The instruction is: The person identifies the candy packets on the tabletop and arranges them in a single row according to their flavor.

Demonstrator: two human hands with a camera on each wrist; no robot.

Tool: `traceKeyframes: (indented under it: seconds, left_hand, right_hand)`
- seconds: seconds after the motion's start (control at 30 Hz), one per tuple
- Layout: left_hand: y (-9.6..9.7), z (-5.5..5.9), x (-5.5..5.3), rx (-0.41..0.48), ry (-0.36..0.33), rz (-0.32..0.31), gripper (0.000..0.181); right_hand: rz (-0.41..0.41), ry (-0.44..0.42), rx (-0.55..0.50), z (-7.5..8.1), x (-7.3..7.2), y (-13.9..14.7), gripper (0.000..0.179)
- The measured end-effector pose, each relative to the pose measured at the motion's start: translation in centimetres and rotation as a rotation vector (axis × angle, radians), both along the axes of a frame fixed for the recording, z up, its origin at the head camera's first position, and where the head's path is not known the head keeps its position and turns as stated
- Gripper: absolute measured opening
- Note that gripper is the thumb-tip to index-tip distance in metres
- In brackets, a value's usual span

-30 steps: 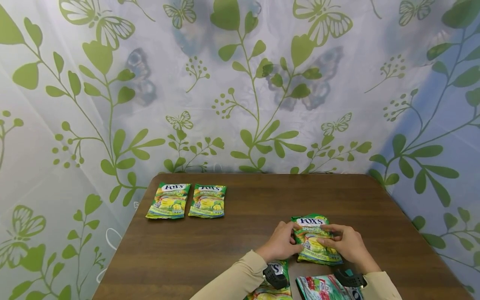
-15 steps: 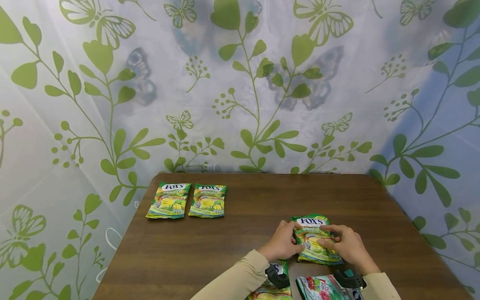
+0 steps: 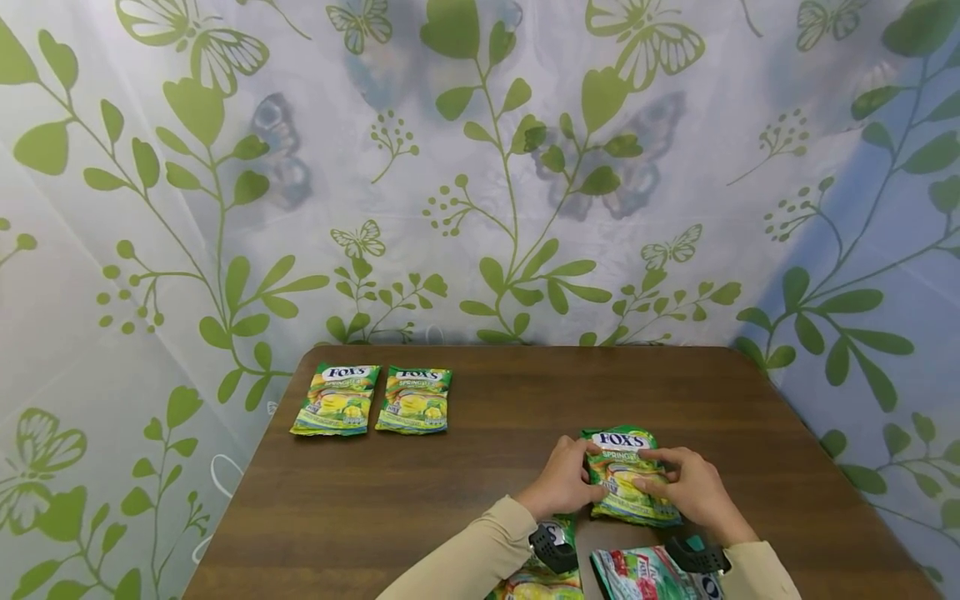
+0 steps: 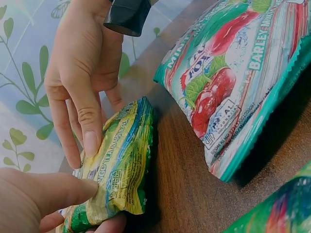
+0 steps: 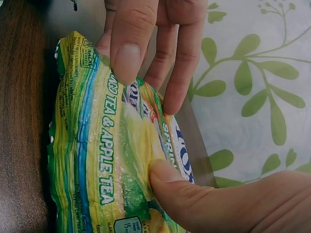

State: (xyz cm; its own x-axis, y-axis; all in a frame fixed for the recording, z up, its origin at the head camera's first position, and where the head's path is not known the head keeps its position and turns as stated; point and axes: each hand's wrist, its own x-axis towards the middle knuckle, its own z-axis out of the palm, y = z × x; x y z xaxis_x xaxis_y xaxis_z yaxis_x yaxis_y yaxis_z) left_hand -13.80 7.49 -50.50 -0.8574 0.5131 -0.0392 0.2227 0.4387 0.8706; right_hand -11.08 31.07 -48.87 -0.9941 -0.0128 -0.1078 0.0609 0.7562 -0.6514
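Between my two hands is a green and yellow bag of Fox's candy (image 3: 622,464), front side up, at the right of the table in the head view. My left hand (image 3: 561,482) grips its left edge; in the left wrist view that thumb lies on the bag's front and fingertips show underneath. My right hand (image 3: 696,490) holds the right side, its thumb (image 5: 167,174) pressed onto the printed front in the right wrist view. "Mango tea & apple tea" is printed along the bag's lower part.
Two matching candy bags, one (image 3: 337,402) beside the other (image 3: 414,402), lie at the table's back left. Nearer me are another green-yellow bag (image 3: 536,583), partly under my left wrist, and a red and teal candy bag (image 3: 630,575). A leaf-patterned curtain (image 3: 480,167) hangs behind the table (image 3: 360,508).
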Motion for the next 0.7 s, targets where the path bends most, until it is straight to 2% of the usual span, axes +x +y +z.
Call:
traceKeyframes:
  seconds: [0.43, 0.7]
  left_hand:
    - [-0.9, 0.1, 0.0, 0.032, 0.045, 0.01, 0.052]
    - [-1.5, 0.8, -0.1, 0.052, 0.071, 0.027, 0.05]
  right_hand:
    - [0.006, 0.027, -0.024, 0.3, 0.1, -0.9, 0.056]
    - [-0.015, 0.024, -0.034, 0.7, 0.1, -1.9, 0.057]
